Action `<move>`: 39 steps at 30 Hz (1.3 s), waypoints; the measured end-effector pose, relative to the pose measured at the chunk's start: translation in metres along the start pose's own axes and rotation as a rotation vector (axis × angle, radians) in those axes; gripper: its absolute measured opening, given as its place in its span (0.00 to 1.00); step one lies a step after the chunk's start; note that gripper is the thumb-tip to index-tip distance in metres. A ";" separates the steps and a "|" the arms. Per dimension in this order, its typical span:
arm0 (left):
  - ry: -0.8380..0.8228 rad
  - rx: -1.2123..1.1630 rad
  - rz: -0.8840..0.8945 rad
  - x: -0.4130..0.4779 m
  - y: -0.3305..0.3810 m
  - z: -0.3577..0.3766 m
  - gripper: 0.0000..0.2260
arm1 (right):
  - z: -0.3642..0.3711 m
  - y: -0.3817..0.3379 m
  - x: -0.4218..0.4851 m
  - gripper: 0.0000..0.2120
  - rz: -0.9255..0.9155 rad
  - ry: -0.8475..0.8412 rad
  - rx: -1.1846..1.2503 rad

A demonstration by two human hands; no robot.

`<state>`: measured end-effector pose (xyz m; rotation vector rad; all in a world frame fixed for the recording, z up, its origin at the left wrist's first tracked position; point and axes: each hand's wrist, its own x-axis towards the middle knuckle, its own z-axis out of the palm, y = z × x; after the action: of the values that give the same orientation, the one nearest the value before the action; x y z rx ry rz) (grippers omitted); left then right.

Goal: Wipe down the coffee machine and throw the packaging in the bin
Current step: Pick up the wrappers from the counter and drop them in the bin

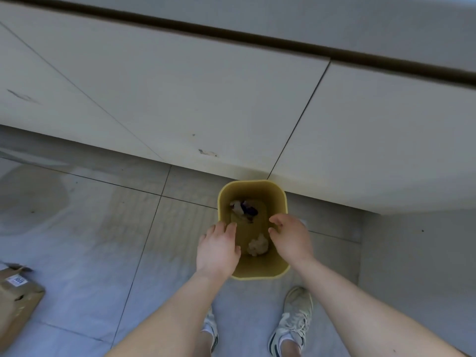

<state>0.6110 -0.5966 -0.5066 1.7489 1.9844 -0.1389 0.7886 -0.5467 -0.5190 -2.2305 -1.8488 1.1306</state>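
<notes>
Two bare forearms stretch down toward a yellow, rounded-rectangular plastic bin (260, 269) standing on the grey tiled floor (77, 240), just beside white cabinet fronts (180, 99). The left hand (217, 249) hovers palm-down over the bin's left rim, its grip slack, fingers apart and empty. The right hand (289, 237) hangs over the right rim, fingers loosely curled, its grip empty too. Inside the bin lie white-and-dark-blue packaging (243, 208) at the far end and a crumpled whitish paper wad (257, 244) nearer. A brown paper bag (18, 300) lies far left.
</notes>
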 end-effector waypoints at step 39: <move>0.297 0.090 0.317 -0.136 0.110 -0.369 0.23 | -0.345 -0.151 -0.208 0.17 -0.241 0.367 -0.147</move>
<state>0.6174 -0.5584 -0.0999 2.2248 1.8850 0.1487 0.8415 -0.5407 -0.0926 -2.0344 -2.0160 0.5231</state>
